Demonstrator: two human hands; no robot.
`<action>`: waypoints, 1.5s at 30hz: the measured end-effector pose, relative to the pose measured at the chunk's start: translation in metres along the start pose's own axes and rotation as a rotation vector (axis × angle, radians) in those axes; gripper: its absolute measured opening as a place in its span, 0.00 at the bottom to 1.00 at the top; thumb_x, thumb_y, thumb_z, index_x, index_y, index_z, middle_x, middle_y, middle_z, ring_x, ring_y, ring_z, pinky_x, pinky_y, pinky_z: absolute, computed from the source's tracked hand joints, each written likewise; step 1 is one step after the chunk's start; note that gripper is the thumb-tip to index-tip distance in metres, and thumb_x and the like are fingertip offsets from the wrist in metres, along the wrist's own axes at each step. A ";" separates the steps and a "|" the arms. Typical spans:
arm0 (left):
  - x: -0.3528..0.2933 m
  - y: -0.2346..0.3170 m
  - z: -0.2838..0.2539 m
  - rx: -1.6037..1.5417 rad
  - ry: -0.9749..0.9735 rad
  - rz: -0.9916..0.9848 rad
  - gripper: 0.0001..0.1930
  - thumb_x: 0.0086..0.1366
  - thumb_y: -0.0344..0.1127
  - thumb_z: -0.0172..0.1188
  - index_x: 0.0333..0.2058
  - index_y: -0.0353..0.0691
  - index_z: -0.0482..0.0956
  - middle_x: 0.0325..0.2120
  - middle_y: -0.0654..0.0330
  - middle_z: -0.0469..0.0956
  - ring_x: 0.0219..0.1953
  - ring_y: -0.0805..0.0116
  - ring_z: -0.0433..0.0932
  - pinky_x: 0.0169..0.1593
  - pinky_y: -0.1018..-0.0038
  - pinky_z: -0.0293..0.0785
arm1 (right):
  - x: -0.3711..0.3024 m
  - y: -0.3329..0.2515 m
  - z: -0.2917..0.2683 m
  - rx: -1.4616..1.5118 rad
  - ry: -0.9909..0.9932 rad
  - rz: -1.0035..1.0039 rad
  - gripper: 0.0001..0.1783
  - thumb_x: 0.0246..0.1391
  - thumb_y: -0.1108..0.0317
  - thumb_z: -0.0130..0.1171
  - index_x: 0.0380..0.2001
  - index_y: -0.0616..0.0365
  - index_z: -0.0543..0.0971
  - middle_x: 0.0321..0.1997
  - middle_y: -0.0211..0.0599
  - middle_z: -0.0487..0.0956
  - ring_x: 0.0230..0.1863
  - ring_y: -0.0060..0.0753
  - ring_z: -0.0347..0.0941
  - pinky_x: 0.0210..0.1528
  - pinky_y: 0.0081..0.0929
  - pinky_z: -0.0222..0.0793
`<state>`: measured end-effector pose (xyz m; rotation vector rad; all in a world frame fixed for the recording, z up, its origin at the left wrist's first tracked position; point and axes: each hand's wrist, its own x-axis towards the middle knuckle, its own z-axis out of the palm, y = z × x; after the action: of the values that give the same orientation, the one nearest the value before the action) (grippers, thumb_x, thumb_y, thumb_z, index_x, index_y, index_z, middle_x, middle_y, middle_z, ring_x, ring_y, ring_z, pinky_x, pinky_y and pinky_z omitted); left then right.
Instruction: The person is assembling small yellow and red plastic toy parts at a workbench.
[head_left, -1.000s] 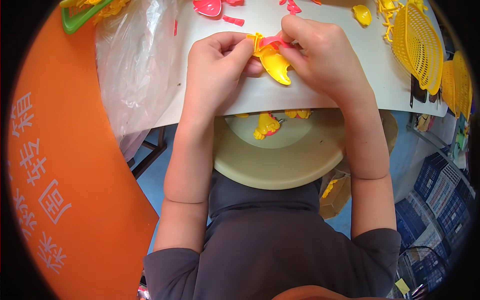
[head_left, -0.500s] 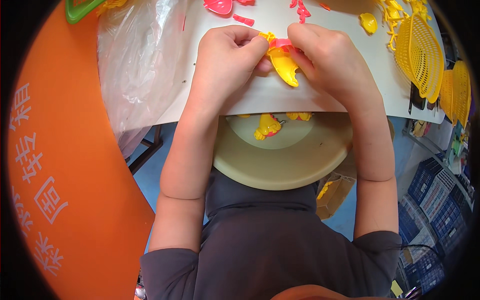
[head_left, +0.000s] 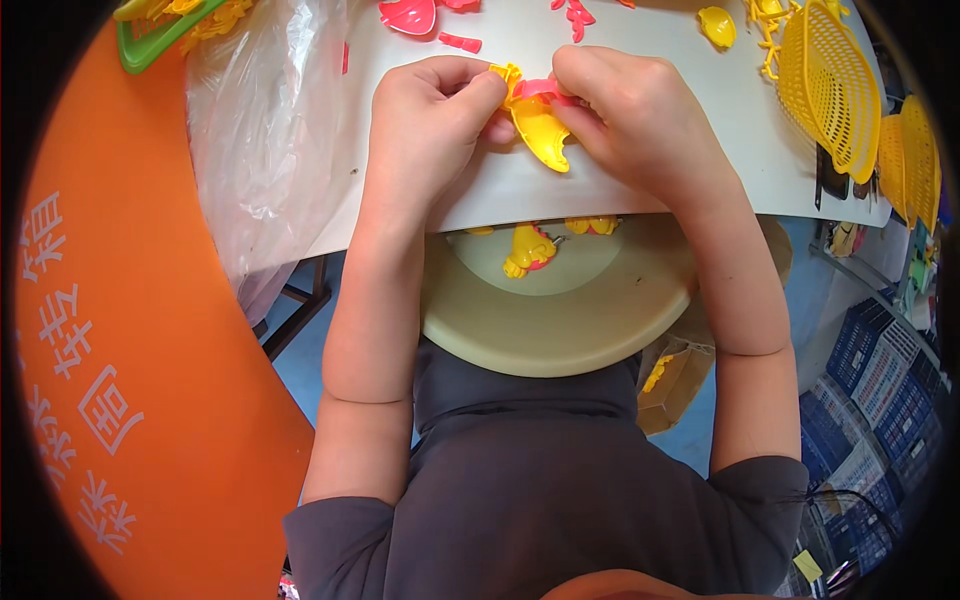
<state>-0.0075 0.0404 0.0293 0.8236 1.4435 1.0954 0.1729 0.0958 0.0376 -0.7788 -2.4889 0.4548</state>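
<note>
Left fingers [head_left: 484, 93] are pinching a yellow shell [head_left: 542, 138]; right fingers [head_left: 577, 65] are gripping a pink piece [head_left: 533, 89]; a basin [head_left: 556, 347] is sitting at six o'clock.

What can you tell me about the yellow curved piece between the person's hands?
The yellow curved piece looks like glossy moulded plastic, its lower part narrowing to a bent tip that points down and right. A pink strip crosses its upper part; a blockier yellow bit shows above, perhaps part of it. It is over the white table, the left hand pinching the upper end, the right hand gripping by the strip. Any joint is hidden.
</note>
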 end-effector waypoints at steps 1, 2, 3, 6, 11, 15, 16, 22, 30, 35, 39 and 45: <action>0.000 0.001 0.001 0.005 0.008 -0.006 0.10 0.61 0.29 0.56 0.32 0.25 0.81 0.22 0.59 0.80 0.23 0.77 0.78 0.31 0.80 0.74 | 0.000 0.000 -0.001 -0.004 -0.010 0.011 0.12 0.50 0.73 0.64 0.27 0.58 0.68 0.23 0.41 0.72 0.24 0.47 0.71 0.27 0.37 0.68; 0.000 0.001 0.002 0.007 0.006 -0.006 0.10 0.61 0.29 0.56 0.32 0.25 0.81 0.22 0.59 0.80 0.23 0.77 0.78 0.31 0.80 0.74 | 0.001 0.000 -0.001 -0.008 -0.020 0.022 0.12 0.50 0.73 0.64 0.27 0.58 0.69 0.23 0.41 0.72 0.24 0.47 0.72 0.27 0.38 0.68; -0.001 0.001 0.002 -0.021 0.001 -0.005 0.10 0.61 0.28 0.56 0.32 0.25 0.81 0.22 0.59 0.80 0.23 0.77 0.78 0.31 0.80 0.75 | 0.001 -0.002 0.000 -0.009 -0.019 0.024 0.12 0.50 0.73 0.64 0.27 0.58 0.69 0.23 0.41 0.72 0.24 0.47 0.72 0.27 0.38 0.68; -0.001 -0.002 0.001 -0.012 -0.011 0.018 0.10 0.62 0.29 0.56 0.35 0.24 0.80 0.24 0.59 0.79 0.24 0.77 0.78 0.31 0.80 0.75 | 0.001 -0.008 0.003 -0.078 -0.033 0.059 0.11 0.49 0.73 0.64 0.28 0.58 0.69 0.23 0.41 0.73 0.25 0.48 0.72 0.27 0.38 0.69; -0.008 -0.013 -0.001 -0.102 -0.072 0.083 0.14 0.63 0.31 0.59 0.42 0.25 0.77 0.28 0.59 0.79 0.27 0.77 0.78 0.34 0.80 0.75 | -0.007 -0.005 0.013 -0.072 0.106 0.089 0.10 0.50 0.72 0.63 0.28 0.57 0.70 0.24 0.40 0.75 0.27 0.46 0.75 0.29 0.39 0.70; -0.014 -0.010 0.001 0.263 -0.074 0.291 0.17 0.60 0.31 0.63 0.46 0.29 0.77 0.31 0.55 0.78 0.30 0.70 0.80 0.37 0.75 0.77 | -0.006 -0.003 0.014 -0.099 0.102 0.126 0.09 0.51 0.72 0.62 0.29 0.58 0.70 0.25 0.38 0.76 0.29 0.45 0.75 0.30 0.39 0.71; -0.015 -0.008 0.004 0.486 0.001 0.334 0.16 0.59 0.31 0.64 0.45 0.30 0.77 0.31 0.53 0.78 0.30 0.66 0.81 0.38 0.71 0.77 | -0.005 -0.004 0.013 -0.077 0.062 0.129 0.08 0.52 0.72 0.62 0.29 0.59 0.71 0.25 0.40 0.76 0.29 0.45 0.76 0.31 0.37 0.71; -0.009 0.001 0.024 0.789 0.160 0.422 0.10 0.55 0.27 0.63 0.36 0.30 0.79 0.32 0.44 0.79 0.32 0.48 0.80 0.42 0.61 0.77 | 0.001 0.014 -0.023 0.326 -0.213 0.232 0.09 0.57 0.71 0.61 0.39 0.65 0.78 0.32 0.41 0.82 0.34 0.33 0.79 0.40 0.27 0.74; -0.008 0.003 0.024 0.774 0.161 0.457 0.07 0.54 0.26 0.62 0.33 0.29 0.80 0.28 0.45 0.79 0.32 0.48 0.80 0.42 0.61 0.76 | -0.008 0.033 -0.020 0.559 -0.232 0.295 0.11 0.59 0.72 0.62 0.43 0.65 0.83 0.35 0.36 0.84 0.36 0.19 0.77 0.41 0.19 0.73; -0.008 0.000 0.024 0.777 0.171 0.458 0.07 0.54 0.25 0.61 0.32 0.28 0.80 0.28 0.45 0.79 0.32 0.48 0.80 0.41 0.61 0.76 | -0.003 0.025 -0.022 0.403 -0.218 0.177 0.08 0.59 0.75 0.60 0.41 0.66 0.82 0.32 0.37 0.83 0.33 0.24 0.77 0.38 0.21 0.73; -0.004 -0.002 0.021 0.773 0.169 0.552 0.06 0.54 0.24 0.60 0.32 0.29 0.80 0.28 0.46 0.79 0.33 0.48 0.79 0.41 0.60 0.76 | -0.009 0.030 -0.009 0.342 -0.078 0.094 0.07 0.58 0.77 0.59 0.39 0.66 0.81 0.31 0.41 0.81 0.33 0.35 0.77 0.38 0.25 0.72; -0.006 -0.004 0.029 0.803 0.200 0.609 0.06 0.55 0.25 0.61 0.32 0.31 0.79 0.29 0.46 0.78 0.33 0.46 0.78 0.41 0.59 0.76 | -0.018 0.022 -0.013 0.205 -0.056 0.096 0.09 0.56 0.77 0.59 0.42 0.63 0.80 0.35 0.42 0.77 0.37 0.44 0.75 0.41 0.31 0.72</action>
<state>0.0224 0.0390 0.0283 1.8535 1.8929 1.0363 0.2024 0.1047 0.0326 -0.8147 -2.4137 0.7627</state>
